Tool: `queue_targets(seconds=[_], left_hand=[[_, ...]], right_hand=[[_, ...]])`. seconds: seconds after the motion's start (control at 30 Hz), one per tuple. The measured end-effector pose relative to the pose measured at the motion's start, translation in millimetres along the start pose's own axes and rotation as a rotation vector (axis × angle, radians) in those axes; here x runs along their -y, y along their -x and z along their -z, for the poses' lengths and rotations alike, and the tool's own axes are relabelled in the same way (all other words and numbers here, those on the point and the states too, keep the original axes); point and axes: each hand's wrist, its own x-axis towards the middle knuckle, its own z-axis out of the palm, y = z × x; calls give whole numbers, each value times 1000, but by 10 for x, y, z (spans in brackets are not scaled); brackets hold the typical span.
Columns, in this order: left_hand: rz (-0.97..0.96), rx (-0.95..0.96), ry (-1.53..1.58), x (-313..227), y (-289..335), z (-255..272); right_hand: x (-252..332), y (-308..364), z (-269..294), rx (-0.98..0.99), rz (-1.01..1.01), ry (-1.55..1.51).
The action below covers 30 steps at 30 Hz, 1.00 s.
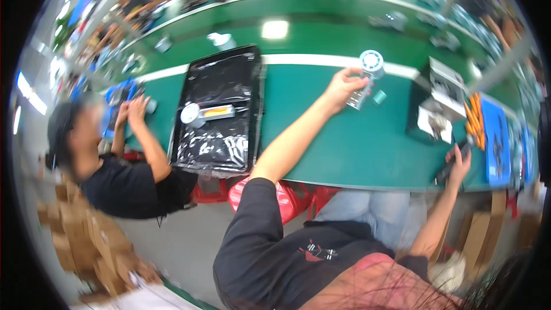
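My left hand (343,88), stretched forward over the green table, is closed around a small handheld fan (372,62). The fan has a round, light blue and white head pointing up and a clear or silvery handle below my fingers. Just right of it, a small green piece (379,97) lies on the table. At the right, near the table's front edge, my right hand (459,163) is closed on a dark elongated tool (443,174), whose exact kind is too blurred to tell. Beyond that hand stands an open box (423,95) with a white part and metallic bits in it.
A black plastic-lined tray (221,80) lies to the left, holding another fan-like piece (192,113). Orange parts (475,120) and a blue bin (495,140) stand at the right. A co-worker (115,166) sits at the left. A green conveyor (310,26) runs behind the table.
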Motion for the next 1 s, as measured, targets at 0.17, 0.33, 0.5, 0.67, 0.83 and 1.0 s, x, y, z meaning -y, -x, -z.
queue_targets(seconds=[0.17,0.33,0.5,0.67,0.83,1.0], left_hand=[[-27,-12,238,73,-109,168],[26,12,84,36,-16,126],[30,15,70,58,-106,116],[6,-30,-16,92,-131,63],[20,-26,95,72,-78,35],[-43,-43,89,119,-127,29]], right_hand=[[-162,12,214,-10,-43,0],[-52,29,143,2,-61,14],[-106,-13,269,29,-91,26],[-1319,-1047,1366,35,-473,-40],[-437,-324,448,12,-190,83],[-340,-220,191,8,-162,118]])
